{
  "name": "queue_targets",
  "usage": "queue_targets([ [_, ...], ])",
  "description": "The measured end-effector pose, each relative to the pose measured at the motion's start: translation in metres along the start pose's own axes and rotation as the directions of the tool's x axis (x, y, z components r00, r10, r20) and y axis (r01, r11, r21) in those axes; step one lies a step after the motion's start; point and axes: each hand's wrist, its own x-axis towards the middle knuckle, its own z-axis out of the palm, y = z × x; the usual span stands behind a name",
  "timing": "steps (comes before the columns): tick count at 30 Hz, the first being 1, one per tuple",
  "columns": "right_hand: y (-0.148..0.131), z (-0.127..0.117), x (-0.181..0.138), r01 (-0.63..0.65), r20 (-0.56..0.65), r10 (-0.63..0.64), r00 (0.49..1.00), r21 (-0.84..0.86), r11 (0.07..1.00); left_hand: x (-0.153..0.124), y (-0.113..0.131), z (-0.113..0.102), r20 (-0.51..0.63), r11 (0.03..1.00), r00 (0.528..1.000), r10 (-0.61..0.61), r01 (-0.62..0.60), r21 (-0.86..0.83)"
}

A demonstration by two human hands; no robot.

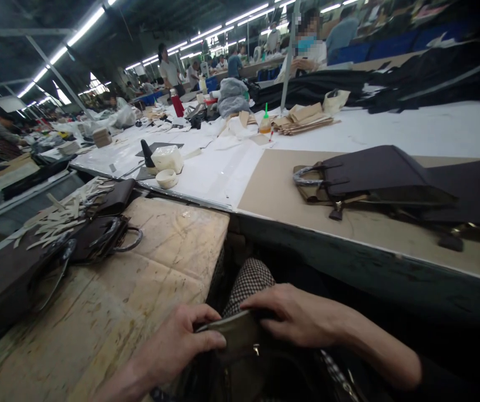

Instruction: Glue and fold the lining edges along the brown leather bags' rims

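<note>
A dark handbag [244,335] rests on my lap, its olive lining and a small metal fitting showing near the top edge. My left hand [181,340] pinches the left end of that edge between thumb and fingers. Over the right part of the same edge, my right hand [290,312] is closed, fingers on the far side and thumb toward the lining. The lower part of the bag runs into shadow at the bottom of the view. Checked cloth [250,282] covers my knee just beyond the bag.
Brown handbags [374,173] lie on cardboard at the right. More bags [97,234] and pale strips [62,218] lie on the worn left table [173,245]. A tape roll [167,178], a glue bottle [265,121] and a red flask [176,103] stand on the white table. Several people work behind.
</note>
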Motion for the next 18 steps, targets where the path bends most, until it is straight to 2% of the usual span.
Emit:
queue_targets([
  [3, -0.003, 0.005, 0.018, 0.021, 0.079, -0.033, 0.996, 0.154, 0.988, -0.006, 0.004, 0.001, -0.055, 0.999, 0.998, -0.017, 0.015, -0.033],
  [6, 0.003, 0.017, 0.033, 0.027, 0.045, -0.032, 0.998, 0.089, 0.996, -0.011, 0.006, 0.003, -0.168, 1.0, 0.986, -0.009, 0.008, -0.005],
  [9, 0.007, 0.025, 0.039, 0.016, 0.006, -0.016, 1.0, 0.045, 0.999, -0.013, 0.007, 0.005, -0.23, 0.997, 0.973, 0.012, 0.008, 0.083],
  [13, 0.005, 0.026, 0.035, -0.049, -0.039, 0.051, 0.998, 0.041, 0.998, -0.01, 0.011, 0.007, -0.235, 0.965, 0.966, 0.108, -0.045, 0.26],
  [18, 0.001, 0.025, 0.03, -0.089, -0.068, 0.087, 0.994, -0.026, 0.996, -0.003, 0.013, 0.006, -0.173, 0.907, 0.955, 0.241, -0.159, 0.391],
])
